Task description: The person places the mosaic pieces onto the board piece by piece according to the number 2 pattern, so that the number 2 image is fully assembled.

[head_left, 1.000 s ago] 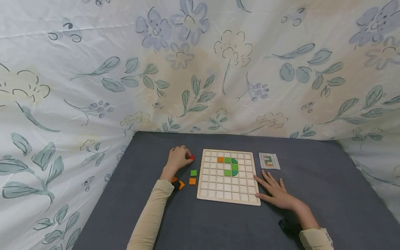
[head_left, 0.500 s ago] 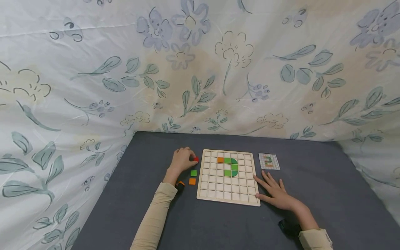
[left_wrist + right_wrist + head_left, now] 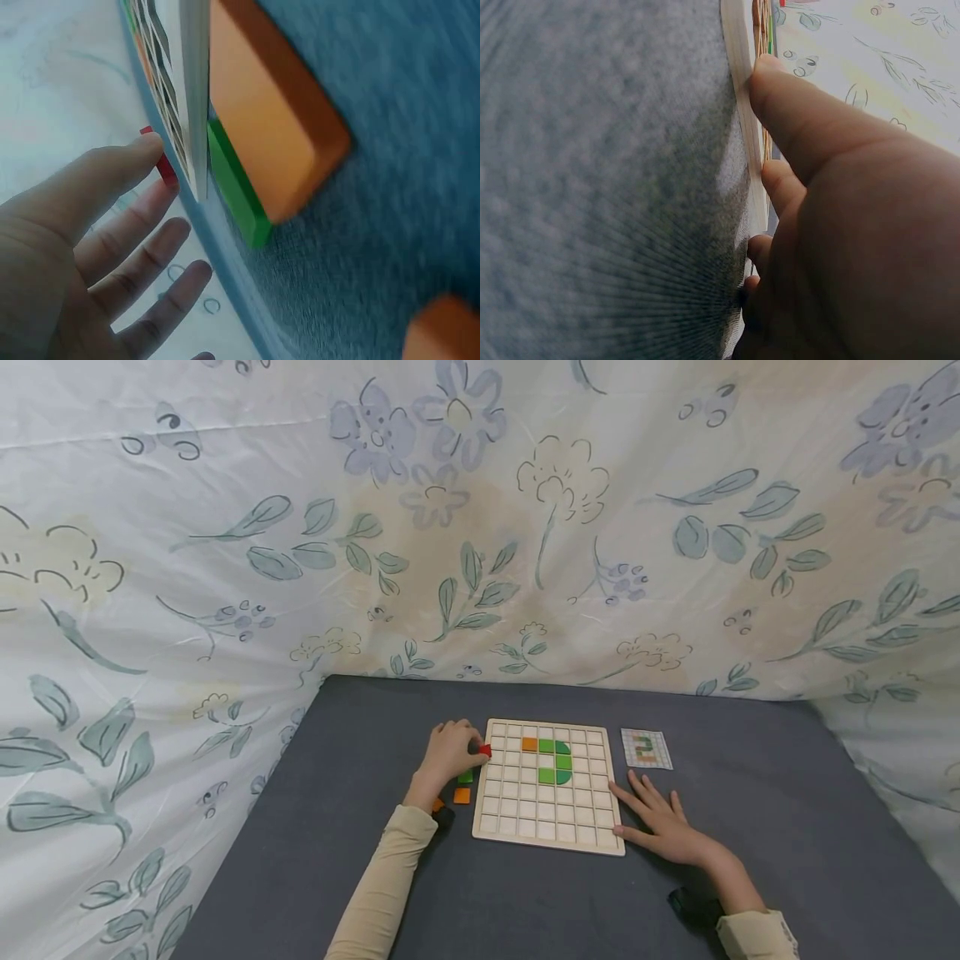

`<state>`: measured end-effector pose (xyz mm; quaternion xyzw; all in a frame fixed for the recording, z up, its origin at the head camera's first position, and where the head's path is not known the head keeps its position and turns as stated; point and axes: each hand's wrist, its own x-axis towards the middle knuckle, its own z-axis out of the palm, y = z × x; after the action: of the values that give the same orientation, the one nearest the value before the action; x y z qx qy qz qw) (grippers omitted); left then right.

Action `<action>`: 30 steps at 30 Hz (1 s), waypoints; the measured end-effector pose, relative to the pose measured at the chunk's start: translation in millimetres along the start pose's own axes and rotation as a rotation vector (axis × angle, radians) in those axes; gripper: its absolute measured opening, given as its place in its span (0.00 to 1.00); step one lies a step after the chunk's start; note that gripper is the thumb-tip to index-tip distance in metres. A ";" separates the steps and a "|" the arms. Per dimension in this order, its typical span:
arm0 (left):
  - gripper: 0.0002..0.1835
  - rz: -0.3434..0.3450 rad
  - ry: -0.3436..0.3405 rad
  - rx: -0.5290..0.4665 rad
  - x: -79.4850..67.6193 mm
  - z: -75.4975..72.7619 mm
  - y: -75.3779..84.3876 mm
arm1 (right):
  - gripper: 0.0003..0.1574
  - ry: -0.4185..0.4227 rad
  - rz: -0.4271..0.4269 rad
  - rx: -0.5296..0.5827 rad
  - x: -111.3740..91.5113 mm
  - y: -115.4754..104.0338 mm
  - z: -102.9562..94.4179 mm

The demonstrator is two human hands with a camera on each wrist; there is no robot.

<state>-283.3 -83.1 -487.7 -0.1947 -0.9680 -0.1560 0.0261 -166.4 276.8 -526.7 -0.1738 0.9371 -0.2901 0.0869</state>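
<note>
Between thumb and forefinger, my left hand (image 3: pixel 448 755) pinches a small red tile (image 3: pixel 166 166) at the left edge of the wooden grid board (image 3: pixel 517 814). The other left fingers spread out behind it in the left wrist view. On the board, an orange tile (image 3: pixel 529 744), green square tiles (image 3: pixel 547 775) and rounded dark green tiles (image 3: pixel 562 747) form a hooked shape in the upper cells. My right hand (image 3: pixel 663 822) lies with spread fingers at the board's right side; its thumb and a fingertip touch the rim in the right wrist view.
A small printed card (image 3: pixel 647 748) with a coloured grid pattern lies right of the board. Left of the board are a loose green tile (image 3: pixel 238 187) and loose orange tiles (image 3: pixel 462 796), partly hidden by the left arm. A floral cloth (image 3: pixel 480 527) hangs behind the dark table (image 3: pixel 547 910).
My left hand has moved right with the red tile, from beside the loose tiles to the board's left edge. The right hand has stayed in place.
</note>
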 end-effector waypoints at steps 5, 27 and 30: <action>0.12 0.023 -0.014 -0.027 -1.4 2.1 6.0 | 0.44 0.002 -0.003 0.004 -0.5 -0.7 -0.3; 0.11 0.093 -0.015 -0.065 -1.0 9.9 34.8 | 0.44 0.001 -0.018 0.008 -1.6 -3.6 -2.9; 0.11 0.098 -0.019 -0.063 -2.0 9.5 38.1 | 0.44 0.002 -0.021 0.006 -1.4 -3.1 -3.1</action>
<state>-266.7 -47.5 -485.9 -0.2441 -0.9521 -0.1833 0.0183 -165.1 276.6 -522.3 -0.1829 0.9344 -0.2942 0.0835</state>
